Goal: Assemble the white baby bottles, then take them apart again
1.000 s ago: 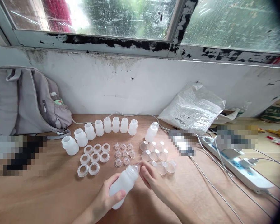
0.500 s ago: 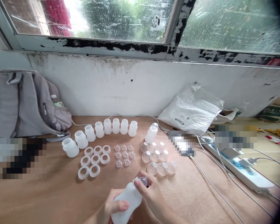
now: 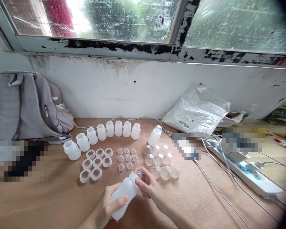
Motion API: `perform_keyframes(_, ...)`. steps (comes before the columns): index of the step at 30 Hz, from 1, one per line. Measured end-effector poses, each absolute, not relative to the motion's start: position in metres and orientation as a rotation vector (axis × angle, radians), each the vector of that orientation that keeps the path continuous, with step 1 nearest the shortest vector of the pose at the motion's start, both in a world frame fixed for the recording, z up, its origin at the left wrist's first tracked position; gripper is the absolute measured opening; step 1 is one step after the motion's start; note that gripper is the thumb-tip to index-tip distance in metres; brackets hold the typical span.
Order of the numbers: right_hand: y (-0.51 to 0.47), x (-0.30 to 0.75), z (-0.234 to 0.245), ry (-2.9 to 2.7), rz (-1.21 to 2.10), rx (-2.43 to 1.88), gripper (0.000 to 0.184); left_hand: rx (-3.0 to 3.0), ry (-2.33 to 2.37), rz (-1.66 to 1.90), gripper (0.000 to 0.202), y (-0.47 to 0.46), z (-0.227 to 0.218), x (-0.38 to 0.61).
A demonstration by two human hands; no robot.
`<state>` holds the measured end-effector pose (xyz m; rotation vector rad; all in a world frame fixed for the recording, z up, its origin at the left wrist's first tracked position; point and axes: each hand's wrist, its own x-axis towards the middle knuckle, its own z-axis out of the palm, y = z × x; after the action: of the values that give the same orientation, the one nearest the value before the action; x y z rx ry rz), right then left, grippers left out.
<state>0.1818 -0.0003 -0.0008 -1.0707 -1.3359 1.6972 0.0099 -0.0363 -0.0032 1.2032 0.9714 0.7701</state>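
Observation:
My left hand [image 3: 112, 202] is wrapped round a milky white baby bottle [image 3: 125, 194], held tilted with its neck up and to the right. At the neck, my right hand [image 3: 146, 183] pinches a clear teat [image 3: 139, 174] between thumb and fingers. Its fingers partly hide the rim, so I cannot tell how the teat is seated. Beyond my hands lie several loose clear teats [image 3: 129, 166], with white collar rings [image 3: 96, 174] to their left. Clear dome caps [image 3: 165, 173] lie close by my right hand.
Open white bottles [image 3: 118, 128] stand in a curved row at the back. One capped bottle [image 3: 154, 136] stands right of them. A grey backpack [image 3: 30, 108] is at left, a plastic bag [image 3: 195, 111] at back right. A power strip [image 3: 250, 175] and cables lie on the right.
Both hands have moved up and slightly left with the bottle, away from the near edge of view. The bottle's neck now shows more beside my right fingers.

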Motion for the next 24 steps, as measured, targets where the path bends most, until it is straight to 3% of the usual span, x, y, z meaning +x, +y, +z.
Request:
perform_keyframes(4,0.001,0.181,0.003,-1.335,1.797,-1.122,0.041,1.631,1.196,1.014,0.034,-0.039,-0.003,0.012)
perform_keyframes(9,-0.002,0.178,-0.001,-1.350,1.716,-1.039,0.049,1.981,1.270,0.985,0.048,-0.041,-0.022,0.003)
perform_keyframes(14,-0.004,0.178,-0.003,-1.319,1.649,-1.115,0.039,2.231,1.408,0.889,0.051,-0.039,-0.039,-0.002)
perform_keyframes(20,-0.003,0.182,-0.002,-1.345,1.722,-0.936,0.030,1.884,1.225,0.881,0.047,-0.038,-0.019,0.003)
perform_keyframes(24,-0.001,0.189,0.001,-1.292,1.845,-0.807,0.044,1.357,0.909,0.710,0.044,-0.034,-0.006,0.005)
